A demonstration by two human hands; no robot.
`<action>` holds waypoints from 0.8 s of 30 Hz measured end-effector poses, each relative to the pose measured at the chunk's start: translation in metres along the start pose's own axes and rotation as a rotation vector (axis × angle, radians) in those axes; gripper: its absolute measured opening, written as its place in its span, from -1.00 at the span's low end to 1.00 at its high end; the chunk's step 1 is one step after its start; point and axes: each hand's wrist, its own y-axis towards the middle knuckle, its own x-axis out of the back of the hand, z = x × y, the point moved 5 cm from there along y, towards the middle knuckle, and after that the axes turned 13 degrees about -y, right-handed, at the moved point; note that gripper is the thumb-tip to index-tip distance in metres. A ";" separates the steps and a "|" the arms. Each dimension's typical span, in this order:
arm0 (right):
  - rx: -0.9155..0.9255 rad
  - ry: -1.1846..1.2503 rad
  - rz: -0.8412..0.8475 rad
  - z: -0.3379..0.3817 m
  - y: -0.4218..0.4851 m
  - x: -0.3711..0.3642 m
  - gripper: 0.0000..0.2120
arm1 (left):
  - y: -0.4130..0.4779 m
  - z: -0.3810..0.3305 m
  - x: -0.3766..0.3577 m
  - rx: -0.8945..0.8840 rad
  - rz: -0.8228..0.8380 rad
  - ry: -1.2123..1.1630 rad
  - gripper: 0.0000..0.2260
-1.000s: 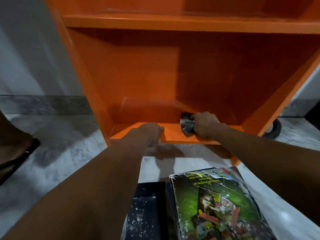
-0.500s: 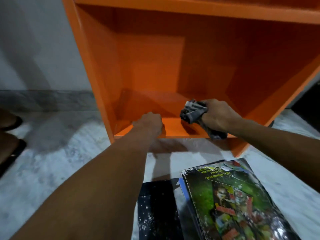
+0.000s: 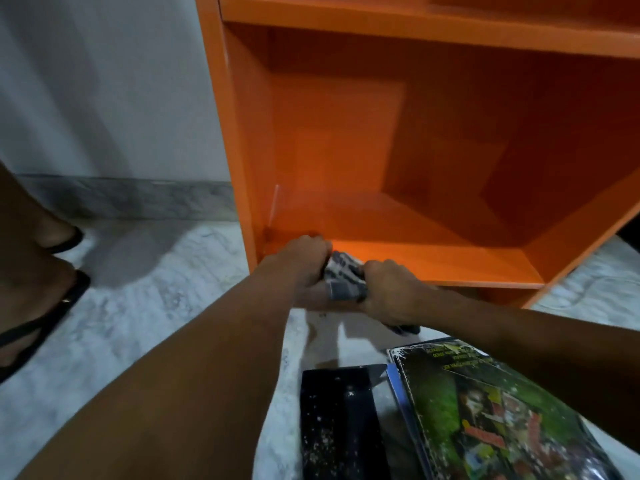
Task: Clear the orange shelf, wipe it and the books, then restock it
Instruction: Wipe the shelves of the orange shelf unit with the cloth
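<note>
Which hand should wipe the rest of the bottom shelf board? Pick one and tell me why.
Right, probably. Both hands grip the cloth, but the right hand sits nearer the bare stretch of shelf board running rightward; the left hand is tucked by the left wall.

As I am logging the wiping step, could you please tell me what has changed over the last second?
The right hand carried the cloth left and forward, out of the bottom compartment of the shelf to its front edge. The left hand, which had rested on that edge, took hold of the cloth, so both hands now grip it. The books stayed on the floor.
</note>
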 end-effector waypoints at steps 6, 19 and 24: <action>-0.233 0.134 -0.294 -0.049 0.003 0.047 -0.74 | -0.011 0.013 0.009 0.069 0.158 0.336 -0.63; 0.628 -0.226 -0.273 0.077 -0.009 0.000 -0.61 | -0.067 0.007 0.082 -0.010 -0.046 1.143 -0.69; 0.320 -0.003 -0.447 0.061 0.004 0.056 -0.68 | -0.075 0.018 0.090 -0.121 -0.098 1.125 -0.79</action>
